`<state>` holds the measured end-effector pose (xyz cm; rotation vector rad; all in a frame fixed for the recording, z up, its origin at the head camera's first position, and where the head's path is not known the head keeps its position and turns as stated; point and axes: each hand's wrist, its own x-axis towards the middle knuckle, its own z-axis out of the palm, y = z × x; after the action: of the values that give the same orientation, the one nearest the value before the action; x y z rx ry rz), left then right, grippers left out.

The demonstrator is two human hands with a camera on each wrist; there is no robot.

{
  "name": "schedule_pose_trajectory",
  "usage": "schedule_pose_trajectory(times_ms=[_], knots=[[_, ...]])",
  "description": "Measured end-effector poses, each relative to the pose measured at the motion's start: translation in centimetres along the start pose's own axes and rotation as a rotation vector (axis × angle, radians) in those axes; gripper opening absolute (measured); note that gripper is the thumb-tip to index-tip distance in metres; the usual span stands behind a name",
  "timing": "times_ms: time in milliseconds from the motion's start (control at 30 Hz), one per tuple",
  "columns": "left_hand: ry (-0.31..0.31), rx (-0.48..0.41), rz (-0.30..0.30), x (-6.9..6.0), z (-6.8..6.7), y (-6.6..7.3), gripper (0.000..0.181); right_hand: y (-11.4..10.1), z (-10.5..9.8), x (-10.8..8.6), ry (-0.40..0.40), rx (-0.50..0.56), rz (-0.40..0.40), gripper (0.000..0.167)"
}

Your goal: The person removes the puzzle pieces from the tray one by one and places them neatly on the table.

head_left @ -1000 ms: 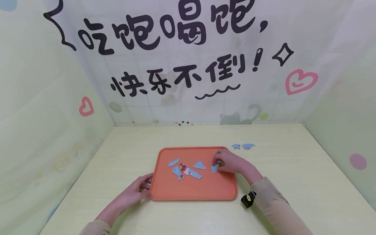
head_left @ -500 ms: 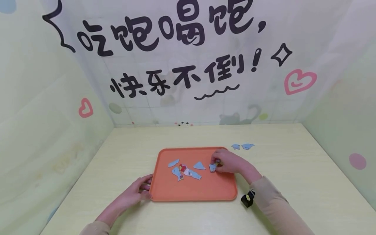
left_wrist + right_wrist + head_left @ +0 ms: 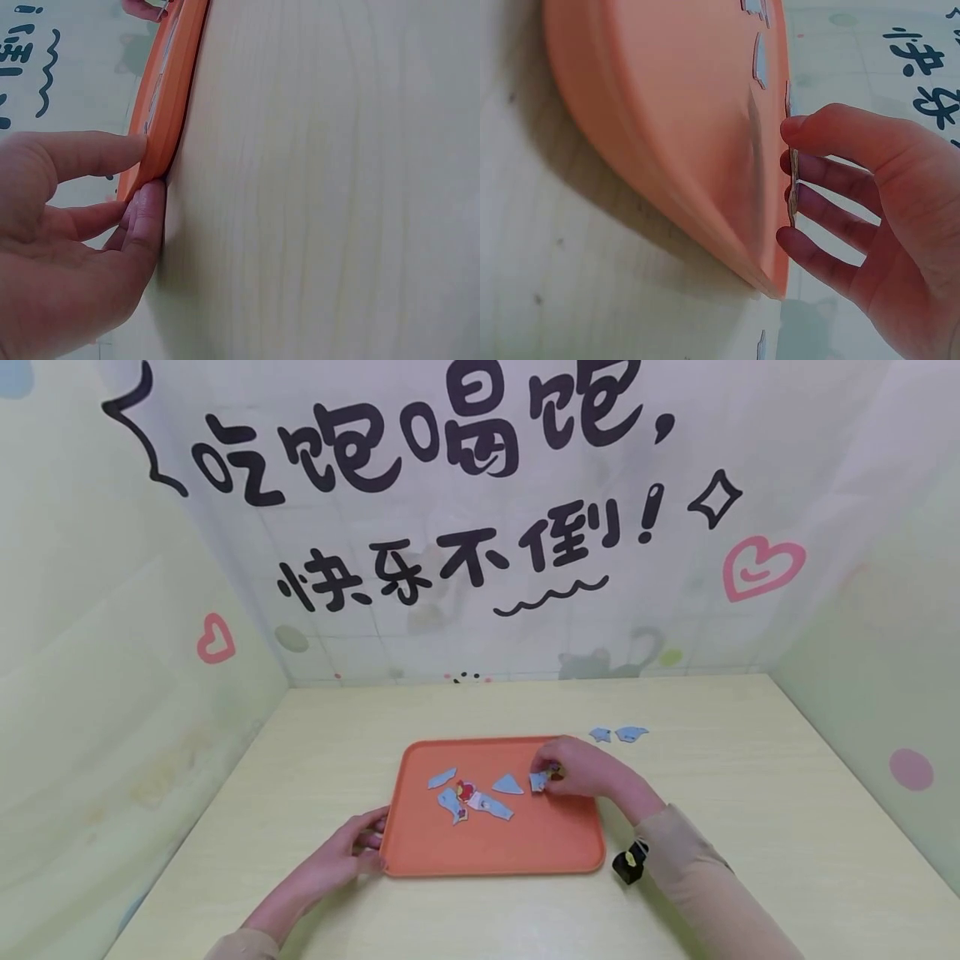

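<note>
An orange tray (image 3: 487, 853) lies on the table. My left hand (image 3: 341, 858) holds its near left corner; in the left wrist view the thumb (image 3: 112, 154) and curled fingers touch the rim. Above the tray's right part, my right hand (image 3: 585, 766) pinches a thin light-blue and yellow puzzle piece (image 3: 537, 782), partly covered by the fingers. In the right wrist view the piece (image 3: 793, 187) is edge-on, off the tray floor. Left of it lie a light-blue triangular piece (image 3: 507, 785), a blue strip (image 3: 442, 778) and a cluster of printed pieces (image 3: 491, 806) with a red figure.
Two more light-blue pieces, a small one (image 3: 600, 735) and a wider one (image 3: 632, 734), lie on the table behind the tray's right corner. A printed cloth wall (image 3: 450, 643) stands at the back. A black device (image 3: 630, 863) sits at my right wrist.
My right hand has shifted slightly left with the piece it pinches. The left hand keeps its place on the tray, and the pieces on the tray lie as before.
</note>
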<state>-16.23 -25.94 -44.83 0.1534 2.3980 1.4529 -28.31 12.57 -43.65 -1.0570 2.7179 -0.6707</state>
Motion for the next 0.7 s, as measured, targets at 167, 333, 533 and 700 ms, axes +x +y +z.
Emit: schedule_pose_trajectory(times_ms=[167,333,533,700], knots=[[-0.011,-0.003,0.004,0.1,-0.1,0.0,0.083,0.0,-0.6,0.0,0.012,0.015,-0.009,0.018],[-0.018,-0.006,0.004,0.1,-0.1,0.0,0.084,0.1,-1.3,-0.2,0.036,0.015,-0.011,0.020],[-0.009,-0.003,-0.011,0.0,0.0,0.2,0.083,0.4,-2.5,-0.5,0.056,0.007,-0.022,0.022],[-0.007,0.003,-0.016,0.0,0.0,0.3,0.083,0.8,-3.4,-0.8,0.083,-0.009,-0.014,0.022]])
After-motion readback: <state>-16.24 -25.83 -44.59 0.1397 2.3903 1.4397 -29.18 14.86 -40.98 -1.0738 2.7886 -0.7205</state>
